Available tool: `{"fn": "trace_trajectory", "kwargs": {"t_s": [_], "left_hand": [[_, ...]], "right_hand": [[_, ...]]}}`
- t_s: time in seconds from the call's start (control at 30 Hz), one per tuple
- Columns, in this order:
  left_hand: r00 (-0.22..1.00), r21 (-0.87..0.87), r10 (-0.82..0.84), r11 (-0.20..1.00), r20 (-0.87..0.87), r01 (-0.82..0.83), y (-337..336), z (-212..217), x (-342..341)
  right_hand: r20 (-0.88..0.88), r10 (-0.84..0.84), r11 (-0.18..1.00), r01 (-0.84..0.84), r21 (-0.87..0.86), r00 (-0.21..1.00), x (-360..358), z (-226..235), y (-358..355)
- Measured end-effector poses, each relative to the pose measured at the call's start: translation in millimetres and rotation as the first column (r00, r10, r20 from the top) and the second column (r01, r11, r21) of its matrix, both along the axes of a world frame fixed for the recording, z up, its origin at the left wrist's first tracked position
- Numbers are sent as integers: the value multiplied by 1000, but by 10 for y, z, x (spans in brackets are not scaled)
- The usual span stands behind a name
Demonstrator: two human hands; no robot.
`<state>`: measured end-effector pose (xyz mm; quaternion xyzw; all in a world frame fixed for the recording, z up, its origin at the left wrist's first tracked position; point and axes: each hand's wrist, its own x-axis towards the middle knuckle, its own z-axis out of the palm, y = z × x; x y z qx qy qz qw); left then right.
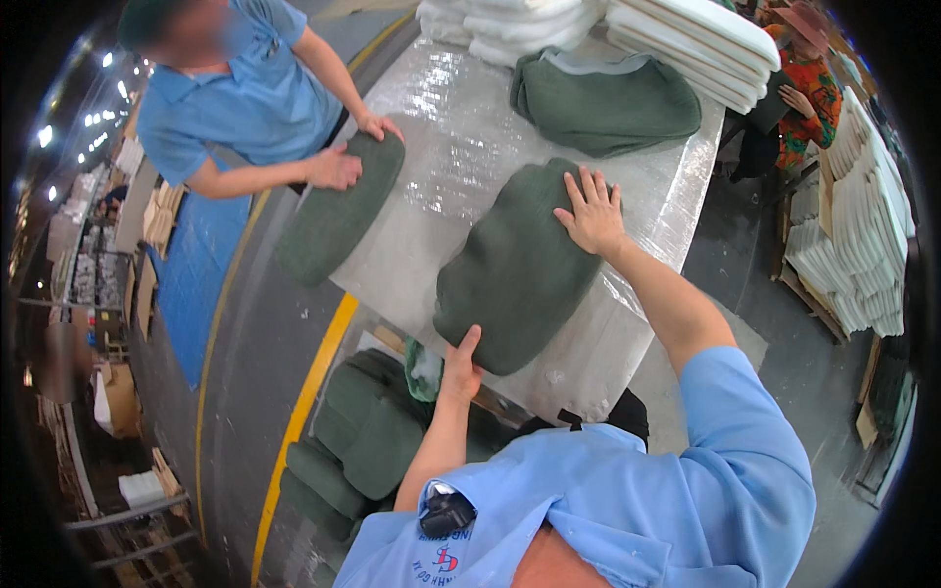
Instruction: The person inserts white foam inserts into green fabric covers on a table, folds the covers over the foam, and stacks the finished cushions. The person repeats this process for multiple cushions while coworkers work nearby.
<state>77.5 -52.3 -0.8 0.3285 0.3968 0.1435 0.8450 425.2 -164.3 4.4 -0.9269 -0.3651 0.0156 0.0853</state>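
A cushion workshop on a factory floor.
Several matching dark green cushions [510,274] lie on and just below a plastic-covered counter [441,108], with white pads [696,49] piled at its far edge and more white slabs [853,225] stacked to the right. Yellow lines [309,392] mark the grey floor [260,323], metal racks [127,514] and a cardboard box [120,402] stand at left, small lamps [45,135] shine far left, and two workers [255,118] wear light-blue shirts [608,500].

From here I see the left hand [463,368] touching a green cushion [520,269] by the near edge of the tabletop [421,235], the right hand [594,214] spread over the cushion's far end.
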Motion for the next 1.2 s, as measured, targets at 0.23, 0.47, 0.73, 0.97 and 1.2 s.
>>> {"fn": "trace_trajectory", "kwargs": {"t_s": [0.23, 0.47, 0.73, 0.97, 1.2], "left_hand": [[991, 3, 69, 998, -117, -69, -20, -135, -13], [999, 20, 24, 1000, -29, -23, 13, -229, -37], [999, 21, -13, 1000, -43, 14, -6, -159, -63], [954, 427, 273, 882, -123, -198, -269, -53, 154], [975, 347, 96, 938, -201, -21, 126, 23, 24]], "right_hand": [[32, 243, 970, -243, 5, 970, -884, -15, 41], [-108, 383, 924, -380, 50, 917, -1652, 104, 337], [-304, 412, 904, -428, 16, 859, -1739, 127, 726], [-71, -5, 828, 44, 559, 997, -157, 298, 333], [-405, -88, 919, 231, 320, 910, 456, 300, -489]]}}
